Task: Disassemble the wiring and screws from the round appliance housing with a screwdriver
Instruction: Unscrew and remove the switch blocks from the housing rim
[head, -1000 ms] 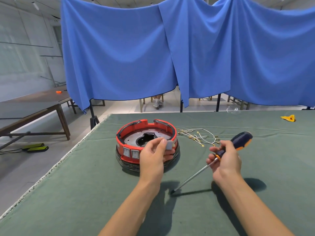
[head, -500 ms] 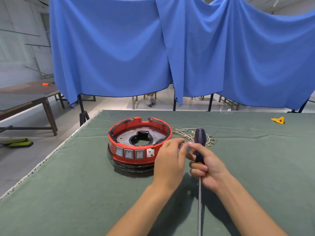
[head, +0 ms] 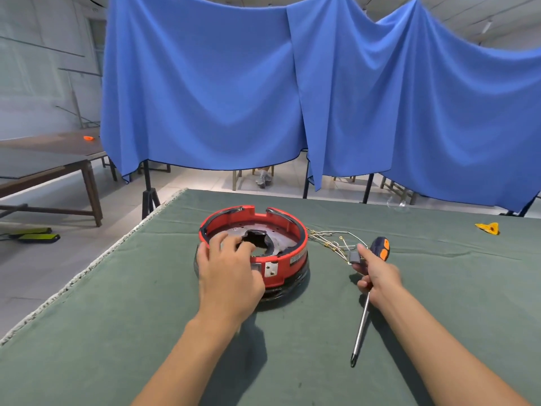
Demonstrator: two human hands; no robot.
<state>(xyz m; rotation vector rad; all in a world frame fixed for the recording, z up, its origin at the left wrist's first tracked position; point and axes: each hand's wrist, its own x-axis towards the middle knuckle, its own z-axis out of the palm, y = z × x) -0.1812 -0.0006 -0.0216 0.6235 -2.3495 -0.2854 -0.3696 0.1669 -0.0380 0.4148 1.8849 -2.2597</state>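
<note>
The round red housing (head: 288, 253) with a black base stands on the green table cloth (head: 146, 317), its metal floor and dark centre hole showing. My left hand (head: 228, 273) lies over its near left rim, fingers spread and reaching inside. My right hand (head: 377, 273) grips the screwdriver (head: 361, 326) by its dark blue and orange handle, shaft pointing toward me, and pinches a small grey part (head: 354, 257) between thumb and forefinger. A bundle of loose wires (head: 330, 240) lies on the cloth right of the housing, just beyond that hand.
A yellow scrap (head: 488, 227) lies at the far right of the table. Blue curtains (head: 263, 83) hang behind the table's far edge. A wooden table (head: 44, 162) stands off to the left, beyond the cloth's left edge.
The small grey part passed from my left hand to my right. My left hand went back onto the housing rim; my right hand moved right toward the wires with the screwdriver.
</note>
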